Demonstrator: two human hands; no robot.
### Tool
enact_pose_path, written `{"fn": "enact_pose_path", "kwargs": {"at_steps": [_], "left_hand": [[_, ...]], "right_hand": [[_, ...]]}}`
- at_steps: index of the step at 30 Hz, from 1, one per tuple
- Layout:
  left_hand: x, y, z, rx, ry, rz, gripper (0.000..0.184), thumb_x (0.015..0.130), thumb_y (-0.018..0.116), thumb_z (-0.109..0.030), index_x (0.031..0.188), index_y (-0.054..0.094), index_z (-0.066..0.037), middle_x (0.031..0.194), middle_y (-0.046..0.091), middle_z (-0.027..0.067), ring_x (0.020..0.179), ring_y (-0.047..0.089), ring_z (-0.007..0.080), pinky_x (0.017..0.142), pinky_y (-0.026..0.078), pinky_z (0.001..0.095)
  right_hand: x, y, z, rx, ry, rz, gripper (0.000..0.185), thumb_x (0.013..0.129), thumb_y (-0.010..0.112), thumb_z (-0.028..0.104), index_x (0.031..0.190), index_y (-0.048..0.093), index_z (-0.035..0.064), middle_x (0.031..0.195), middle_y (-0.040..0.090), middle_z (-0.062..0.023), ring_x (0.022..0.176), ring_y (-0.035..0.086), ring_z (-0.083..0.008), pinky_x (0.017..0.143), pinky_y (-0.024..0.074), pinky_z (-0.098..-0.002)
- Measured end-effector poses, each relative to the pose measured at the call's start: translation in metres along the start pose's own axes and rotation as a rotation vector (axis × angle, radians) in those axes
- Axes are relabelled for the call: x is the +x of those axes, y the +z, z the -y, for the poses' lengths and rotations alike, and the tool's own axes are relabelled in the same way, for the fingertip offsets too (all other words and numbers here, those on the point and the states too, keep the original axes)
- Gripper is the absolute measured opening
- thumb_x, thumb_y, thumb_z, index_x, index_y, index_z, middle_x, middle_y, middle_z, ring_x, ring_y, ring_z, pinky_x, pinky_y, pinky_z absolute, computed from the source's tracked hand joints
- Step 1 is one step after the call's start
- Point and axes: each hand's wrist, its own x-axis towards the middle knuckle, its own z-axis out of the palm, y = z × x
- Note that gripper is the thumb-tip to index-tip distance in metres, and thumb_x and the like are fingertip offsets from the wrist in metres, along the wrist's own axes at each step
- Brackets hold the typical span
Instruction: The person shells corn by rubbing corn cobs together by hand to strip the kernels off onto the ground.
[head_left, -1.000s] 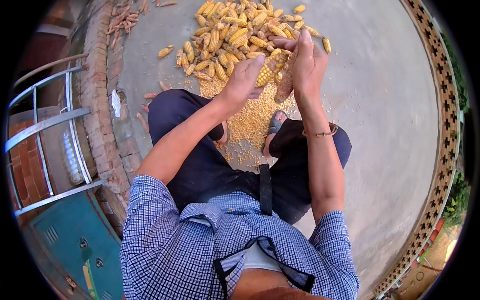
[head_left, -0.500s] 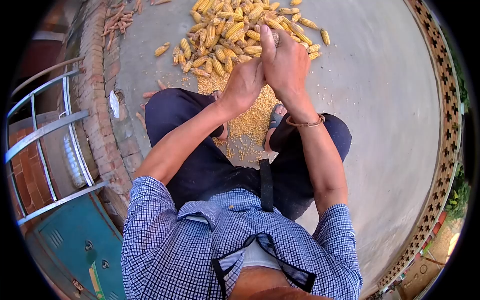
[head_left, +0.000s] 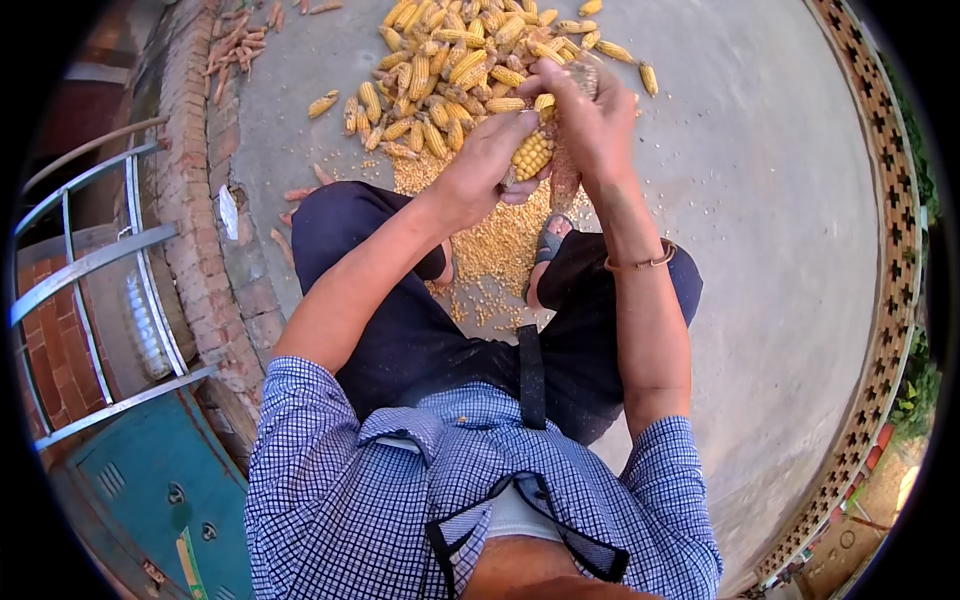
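My left hand (head_left: 482, 170) is closed around an ear of corn (head_left: 533, 152), whose yellow kernels show between the thumb and the fingers. Close by on the right, my right hand (head_left: 597, 125) is wrapped round a bare corn cob (head_left: 566, 185). One end of that cob sticks out above the fist, the other below it. The two hands are slightly apart, over a spread of loose kernels (head_left: 495, 235) on the ground between my feet. Just beyond them lies a heap of unshelled ears (head_left: 430, 75).
Stripped cobs (head_left: 236, 50) lie by the brick edging (head_left: 200, 200) at the left. A metal railing (head_left: 130, 250) and a teal metal panel (head_left: 160, 480) stand farther left. Grey concrete (head_left: 770, 200) stretches right to a perforated brick border (head_left: 905, 230).
My hands were pressed together, hiding the ear. Now they have parted a little, the right one shifting right, and the ear and the bare cob show between them.
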Motion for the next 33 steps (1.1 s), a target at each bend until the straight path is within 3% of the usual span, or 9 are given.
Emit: {"fn": "enact_pose_path", "kwargs": {"at_steps": [4, 9, 16, 17, 20, 21, 24, 31, 33], "left_hand": [[-0.002, -0.004, -0.008, -0.099, -0.039, 0.022, 0.034, 0.104, 0.040, -0.038, 0.106, 0.051, -0.006, 0.073, 0.053, 0.0060, 0.050, 0.042, 0.0086, 0.042, 0.032, 0.0213], [0.001, -0.013, -0.015, -0.209, 0.007, 0.030, 0.036, 0.104, 0.040, -0.040, 0.111, 0.051, -0.007, 0.073, 0.053, 0.0057, 0.051, 0.042, 0.0081, 0.043, 0.034, 0.0206], [0.001, -0.020, -0.018, -0.129, 0.097, 0.039, 0.034, 0.104, 0.041, -0.037, 0.111, 0.054, -0.006, 0.083, 0.058, 0.0064, 0.055, 0.045, 0.0096, 0.049, 0.036, 0.0228], [0.003, -0.024, -0.015, -0.056, 0.136, 0.048, 0.035, 0.104, 0.040, -0.037, 0.112, 0.054, -0.006, 0.084, 0.059, 0.0059, 0.057, 0.046, 0.0096, 0.050, 0.037, 0.0228], [0.008, -0.019, -0.005, 0.044, 0.266, -0.042, 0.037, 0.105, 0.038, -0.038, 0.114, 0.054, -0.005, 0.087, 0.057, 0.0034, 0.062, 0.049, 0.0078, 0.052, 0.039, 0.0223], [0.010, -0.014, 0.000, 0.056, 0.310, -0.090, 0.039, 0.105, 0.038, -0.038, 0.114, 0.054, -0.005, 0.088, 0.057, 0.0025, 0.064, 0.049, 0.0069, 0.053, 0.039, 0.0221], [0.012, -0.007, 0.010, 0.142, 0.386, -0.210, 0.042, 0.106, 0.035, -0.040, 0.112, 0.053, -0.003, 0.082, 0.053, -0.0010, 0.066, 0.048, 0.0033, 0.054, 0.039, 0.0208], [0.005, -0.013, 0.016, 0.359, 0.304, -0.095, 0.039, 0.107, 0.034, -0.036, 0.101, 0.054, -0.003, 0.071, 0.047, -0.0050, 0.060, 0.043, 0.0021, 0.052, 0.036, 0.0199], [0.002, -0.011, 0.010, 0.440, 0.266, -0.082, 0.039, 0.107, 0.035, -0.035, 0.097, 0.054, -0.003, 0.070, 0.046, -0.0050, 0.059, 0.041, 0.0024, 0.050, 0.035, 0.0201]], "right_hand": [[0.003, -0.014, 0.013, 0.394, 0.137, -0.238, 0.031, 0.099, 0.057, 0.029, 0.091, 0.060, -0.0007, 0.091, 0.070, -0.0157, 0.083, 0.070, -0.0201, 0.066, 0.0549, -0.0273], [0.003, -0.017, 0.006, 0.386, 0.156, -0.212, 0.038, 0.092, 0.067, 0.016, 0.118, 0.051, -0.0069, 0.083, 0.063, -0.0083, 0.060, 0.055, -0.0098, 0.052, 0.0446, -0.0236], [-0.021, 0.008, 0.023, 0.094, 0.148, -0.062, 0.022, 0.086, 0.071, 0.008, 0.100, 0.062, -0.0060, 0.094, 0.065, -0.0088, 0.067, 0.059, -0.0081, 0.056, 0.0455, -0.0220], [-0.027, 0.015, 0.033, 0.168, 0.169, -0.069, 0.017, 0.084, 0.072, 0.009, 0.093, 0.065, -0.0033, 0.101, 0.066, -0.0129, 0.078, 0.064, -0.0124, 0.066, 0.0502, -0.0251], [-0.027, 0.025, 0.009, -0.161, -0.464, -0.079, 0.020, 0.079, 0.074, 0.008, 0.096, 0.066, -0.0016, 0.108, 0.067, -0.0164, 0.096, 0.065, -0.0226, 0.082, 0.0517, -0.0339], [-0.026, 0.025, 0.015, -0.421, -0.625, -0.059, 0.025, 0.077, 0.074, 0.012, 0.097, 0.067, -0.0010, 0.114, 0.066, -0.0174, 0.111, 0.059, -0.0317, 0.098, 0.0455, -0.0420], [-0.022, 0.033, 0.003, -0.501, -0.656, -0.068, 0.027, 0.077, 0.073, 0.016, 0.097, 0.068, -0.0011, 0.115, 0.066, -0.0171, 0.115, 0.056, -0.0354, 0.101, 0.0424, -0.0458], [-0.032, 0.037, 0.004, -0.614, -0.191, -0.210, 0.028, 0.079, 0.072, 0.021, 0.096, 0.068, -0.0012, 0.082, 0.067, -0.0198, 0.079, 0.066, -0.0356, 0.067, 0.0493, -0.0426], [-0.023, 0.036, -0.003, -0.546, -0.225, -0.291, 0.029, 0.080, 0.072, 0.022, 0.095, 0.068, -0.0026, 0.075, 0.065, -0.0207, 0.068, 0.064, -0.0365, 0.061, 0.0489, -0.0413]]}}
